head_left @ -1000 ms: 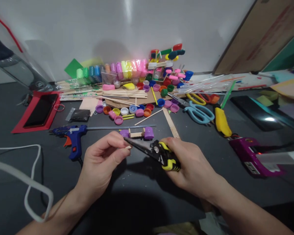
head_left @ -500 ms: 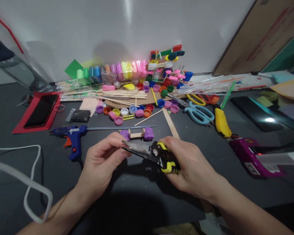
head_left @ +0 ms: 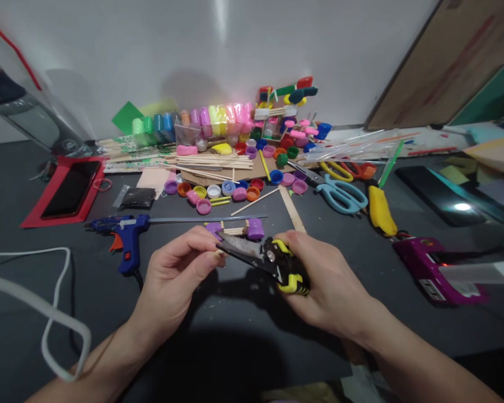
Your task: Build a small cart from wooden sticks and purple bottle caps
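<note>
My right hand [head_left: 325,280] is wrapped round the black and yellow handles of a cutter [head_left: 292,268]. Its blades point left, with their tips beside the fingertips of my left hand [head_left: 180,274]. Thumb and fingers of my left hand pinch a small pale piece [head_left: 219,253], mostly hidden between them. Just behind the blades lies a piece made of short sticks [head_left: 234,231] with purple caps [head_left: 255,229] at its ends.
A blue glue gun [head_left: 129,240] lies left, near a white cable [head_left: 67,316]. Bottle caps [head_left: 213,192] and wooden sticks [head_left: 214,162] spread behind my hands. Blue scissors [head_left: 342,195], a yellow knife [head_left: 381,211] and a purple device [head_left: 430,274] lie right.
The cutter has shifted slightly right and its blades have come closer together. A pale tip now shows at my left fingertips.
</note>
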